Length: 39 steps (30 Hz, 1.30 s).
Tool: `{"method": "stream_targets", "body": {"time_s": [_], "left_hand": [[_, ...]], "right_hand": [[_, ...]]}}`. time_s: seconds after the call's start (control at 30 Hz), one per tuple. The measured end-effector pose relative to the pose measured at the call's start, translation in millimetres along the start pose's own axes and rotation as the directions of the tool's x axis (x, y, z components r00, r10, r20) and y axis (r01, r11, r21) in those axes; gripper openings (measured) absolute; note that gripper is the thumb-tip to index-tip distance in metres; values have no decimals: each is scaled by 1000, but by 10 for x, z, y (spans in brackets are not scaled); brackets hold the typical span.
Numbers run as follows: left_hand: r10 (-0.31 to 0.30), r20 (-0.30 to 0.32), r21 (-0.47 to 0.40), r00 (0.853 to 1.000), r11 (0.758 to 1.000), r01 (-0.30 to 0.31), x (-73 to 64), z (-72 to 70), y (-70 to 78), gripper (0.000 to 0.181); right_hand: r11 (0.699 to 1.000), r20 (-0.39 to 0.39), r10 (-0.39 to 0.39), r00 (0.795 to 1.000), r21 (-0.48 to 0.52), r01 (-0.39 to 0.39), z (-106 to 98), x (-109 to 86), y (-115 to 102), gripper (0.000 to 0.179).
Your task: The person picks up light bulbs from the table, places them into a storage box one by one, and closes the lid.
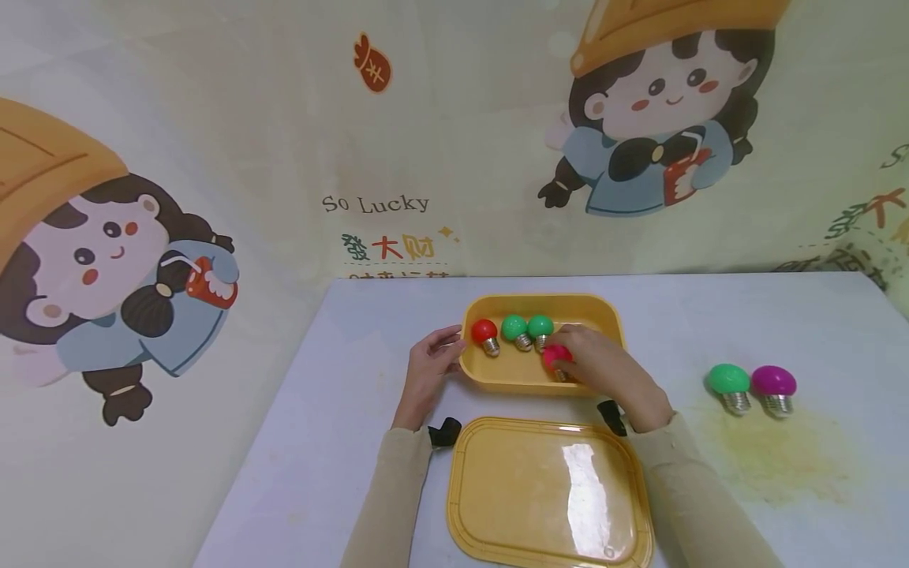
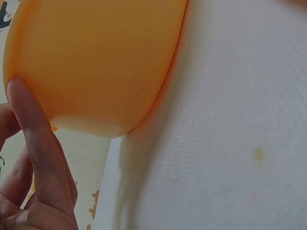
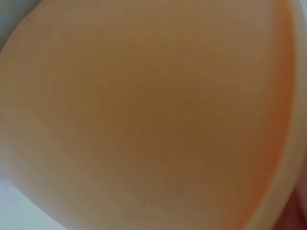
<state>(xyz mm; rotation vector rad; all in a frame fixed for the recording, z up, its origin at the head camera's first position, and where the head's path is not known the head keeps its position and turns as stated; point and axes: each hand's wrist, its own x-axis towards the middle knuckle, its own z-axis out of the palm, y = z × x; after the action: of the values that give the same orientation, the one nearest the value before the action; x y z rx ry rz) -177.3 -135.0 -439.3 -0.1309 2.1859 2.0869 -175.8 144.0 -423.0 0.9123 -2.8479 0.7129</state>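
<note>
Yellow tray (image 1: pixel 540 300) sits mid-bench (image 1: pixel 312 442), long side facing the person, four bulbs inside. Right hand (image 1: pixel 585 359) is down in the tray toward its right end, fingers pinching the pink bulb (image 1: pixel 555 357) by its globe; part of that bulb is hidden behind the hand, metal base pointing roughly at the near wall. Can't tell whether the base touches the tray floor. Left hand (image 1: pixel 432 363) is at the tray's left end, fingers fairly straight and spread, tips touching the outer wall by the rim; left wrist view shows one finger lying flat up that wall. Other bulbs in the tray: red bulb (image 1: pixel 484 330) near the left end, base tilted toward the near right; then two green bulbs (image 1: pixel 514 327) side by side around the middle, just beyond the pink one. Matching yellow lid (image 1: pixel 518 489) lies flat on the bench between the forearms, just in front of the tray, with glare on its right half. Well off to the right, a loose green bulb (image 1: pixel 729 379) and a purple bulb (image 1: pixel 774 381) lie side by side, bases toward the person, by a yellowish stain (image 1: pixel 788 461). Black straps (image 1: pixel 445 432) at both wrists, beige sleeves (image 1: pixel 398 473). Right wrist view is mostly blurred yellow tray wall; grip not readable there.
</note>
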Motion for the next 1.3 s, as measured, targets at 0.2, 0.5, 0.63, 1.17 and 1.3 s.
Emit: {"method": "stream_targets", "body": {"time_s": [0.2,0.5,0.63,1.17,1.3], "left_hand": [[-3,-2,2,1000,1000,3,5,2,-2,37],[-10,-3,5,1000,1000,10,7,6,14,35],[-6,2,1,1000,1000,6,8,1,8,36],[65,-63,11,996,998,-64,156,-70,-259,32],[63,-38,4,997,998,-63,155,-46,-283,34]], "right_hand": [[999,21,37,999,-9,-37,-59,-15,-28,22],[997,13,74,997,-27,-74,-218,-141,-91,33],[995,2,86,996,-40,-86,-279,-217,-97,35],[991,-45,96,994,-94,-100,-433,-441,-25,38],[987,-57,115,992,-104,-120,-473,-532,53,39]]}}
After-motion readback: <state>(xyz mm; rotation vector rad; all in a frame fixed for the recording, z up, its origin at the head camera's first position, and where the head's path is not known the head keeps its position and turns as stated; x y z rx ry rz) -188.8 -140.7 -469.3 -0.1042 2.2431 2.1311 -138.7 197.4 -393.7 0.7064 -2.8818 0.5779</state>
